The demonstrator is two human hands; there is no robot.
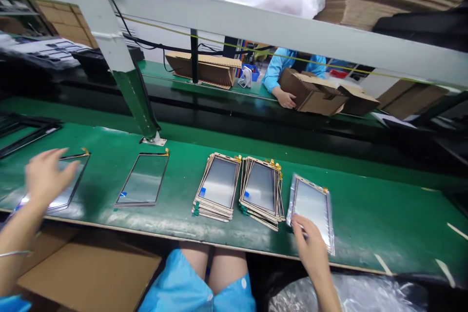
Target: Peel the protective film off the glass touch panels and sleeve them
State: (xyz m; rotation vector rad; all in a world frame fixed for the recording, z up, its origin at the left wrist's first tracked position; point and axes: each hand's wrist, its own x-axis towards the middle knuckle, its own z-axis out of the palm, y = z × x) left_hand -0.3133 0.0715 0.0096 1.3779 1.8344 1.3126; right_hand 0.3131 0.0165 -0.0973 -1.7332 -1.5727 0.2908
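My left hand [46, 175] hovers with fingers spread over a single glass panel [69, 187] lying at the left of the green bench [365, 214]; it is blurred and holds nothing. A second single panel [143, 185] lies to its right. Two stacks of panels [217, 186] [261, 190] sit side by side mid-bench. My right hand [310, 243] rests its fingertips on the near edge of a panel in a clear bag [314, 204] right of the stacks.
A white-and-green post [120, 73] stands on the bench behind the panels. Across the far bench a person in a blue sleeve [278, 70] handles cardboard boxes [318, 95]. A flat cardboard box [87, 268] sits below left, a plastic bag [358, 295] below right.
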